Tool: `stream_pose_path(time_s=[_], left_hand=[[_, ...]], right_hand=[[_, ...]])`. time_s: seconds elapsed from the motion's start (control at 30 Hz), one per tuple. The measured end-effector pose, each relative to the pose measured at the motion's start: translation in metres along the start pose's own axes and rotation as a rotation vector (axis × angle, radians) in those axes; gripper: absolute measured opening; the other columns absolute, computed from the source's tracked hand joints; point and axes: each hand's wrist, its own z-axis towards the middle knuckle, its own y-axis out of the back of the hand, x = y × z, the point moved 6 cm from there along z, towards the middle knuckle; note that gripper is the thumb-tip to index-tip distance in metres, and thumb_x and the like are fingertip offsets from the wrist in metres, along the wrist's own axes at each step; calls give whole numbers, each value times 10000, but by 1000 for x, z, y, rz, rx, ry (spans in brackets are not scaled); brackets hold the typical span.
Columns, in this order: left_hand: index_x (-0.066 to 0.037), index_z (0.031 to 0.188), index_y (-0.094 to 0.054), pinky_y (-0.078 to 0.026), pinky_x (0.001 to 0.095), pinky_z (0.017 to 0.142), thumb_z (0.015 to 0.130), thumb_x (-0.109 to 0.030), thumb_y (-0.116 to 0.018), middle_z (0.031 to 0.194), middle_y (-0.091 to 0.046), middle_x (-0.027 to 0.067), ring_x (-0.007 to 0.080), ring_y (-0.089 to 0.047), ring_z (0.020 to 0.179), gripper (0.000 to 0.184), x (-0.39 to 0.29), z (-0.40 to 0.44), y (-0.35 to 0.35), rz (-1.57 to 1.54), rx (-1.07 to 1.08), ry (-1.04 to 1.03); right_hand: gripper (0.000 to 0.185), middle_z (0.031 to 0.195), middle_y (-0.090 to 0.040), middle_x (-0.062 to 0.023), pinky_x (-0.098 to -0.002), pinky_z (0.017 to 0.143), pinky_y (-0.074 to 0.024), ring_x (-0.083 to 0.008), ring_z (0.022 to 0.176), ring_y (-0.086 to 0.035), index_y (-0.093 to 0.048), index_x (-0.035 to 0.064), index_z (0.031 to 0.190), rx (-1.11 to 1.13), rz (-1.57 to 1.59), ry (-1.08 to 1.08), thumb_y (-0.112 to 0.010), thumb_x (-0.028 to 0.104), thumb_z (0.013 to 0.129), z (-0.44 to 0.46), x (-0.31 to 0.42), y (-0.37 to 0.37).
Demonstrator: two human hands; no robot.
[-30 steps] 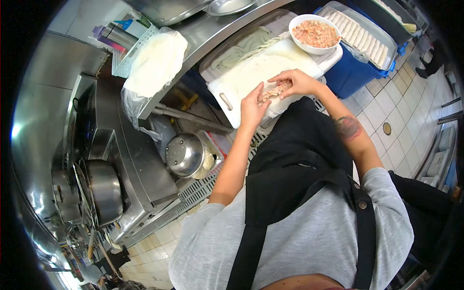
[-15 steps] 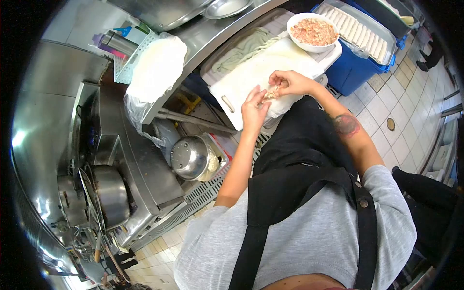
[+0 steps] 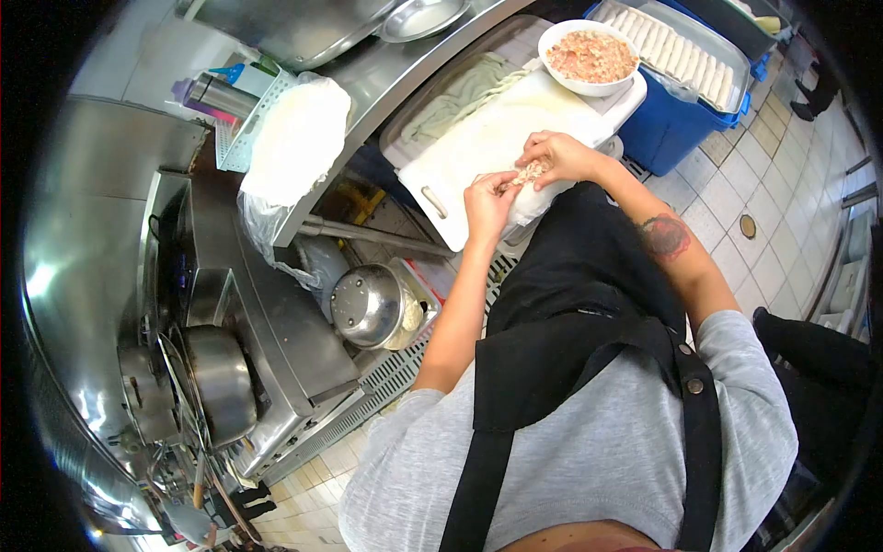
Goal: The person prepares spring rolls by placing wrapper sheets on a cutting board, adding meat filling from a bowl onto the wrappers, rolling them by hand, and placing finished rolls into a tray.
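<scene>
Clump of filling [image 3: 530,173]: between the two hands, above the near side of the cutting board [image 3: 478,152]. Long axis appears to run hand to hand; ends partly hidden by fingers. Right hand [image 3: 561,160] nearer, its fingers curved about the right end; firm grip or mere contact, cannot tell. Left hand [image 3: 488,197]: fingers narrow, at the left end; pinch unclear. Bowl [image 3: 583,88] beyond right hand; white rolls [image 3: 679,48] farther right.

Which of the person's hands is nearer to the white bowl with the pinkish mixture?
Right. The right hand is below the white bowl in the picture, not touching it; the left hand is farther away, lower and to the left.
</scene>
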Motion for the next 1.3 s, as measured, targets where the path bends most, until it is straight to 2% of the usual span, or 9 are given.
stream_pose_path(time_s=[0.17,0.27,0.37,0.43,0.63,0.93,1.07,1.2,1.3], left_hand=[[-28,1066,-750,-549,284,771,711,-24,-804,969,-736,117,159,-683,783,360,16,-9,7,-207,-7,145],[-21,1063,-748,-538,295,839,697,-24,-809,1011,-737,110,182,-688,865,370,2,-15,22,65,-50,-41],[-35,992,-757,-517,361,893,675,-29,-805,992,-732,111,255,-659,974,321,-3,-20,32,87,-103,-53],[-40,961,-761,-512,359,884,674,-33,-805,976,-730,106,256,-652,957,290,0,-20,35,126,-73,-44],[-35,904,-765,-511,354,842,688,-19,-787,933,-724,109,260,-649,907,217,3,-20,35,64,-90,-7],[-57,938,-773,-510,336,883,723,-34,-782,966,-733,96,243,-672,942,217,5,-21,35,64,-77,6],[-56,1022,-756,-510,340,883,710,-55,-804,1008,-722,100,248,-666,961,315,5,-22,34,189,-113,-139],[-21,1093,-723,-515,345,887,687,-74,-831,1015,-714,117,250,-663,964,423,-9,-28,44,191,-173,21],[2,1104,-712,-528,349,861,680,-74,-835,964,-717,127,251,-674,905,448,-2,-33,45,210,-168,99]], right_hand=[[447,981,-650,-68,-363,840,-504,-255,927,-632,-753,87,1030,42,76,-108,-873,251,632,-7,-11,6],[410,986,-647,-59,-347,828,-501,-240,921,-626,-748,78,1031,-19,-23,19,-861,221,663,-12,6,22],[420,972,-647,-65,-336,806,-506,-236,894,-626,-744,76,1050,3,-93,-10,-855,198,664,-17,2,27],[437,948,-647,-77,-335,800,-512,-239,858,-627,-738,69,1065,47,8,-134,-848,164,652,-19,-13,25],[379,921,-655,-70,-328,751,-520,-225,799,-632,-748,70,1037,-36,52,-85,-846,143,678,-21,-7,34],[466,934,-628,-44,-334,768,-502,-198,841,-613,-719,76,1125,80,30,-186,-844,88,676,-19,-28,34],[446,984,-649,-84,-355,819,-509,-234,900,-630,-711,48,1111,-61,-20,-201,-852,170,705,-12,-4,65],[452,1016,-687,-185,-401,863,-524,-317,971,-664,-701,5,1063,-445,-414,-217,-852,238,706,9,-23,122],[424,971,-696,-237,-412,822,-535,-371,931,-680,-698,-14,1034,-241,-624,-564,-834,211,701,20,-65,132]])
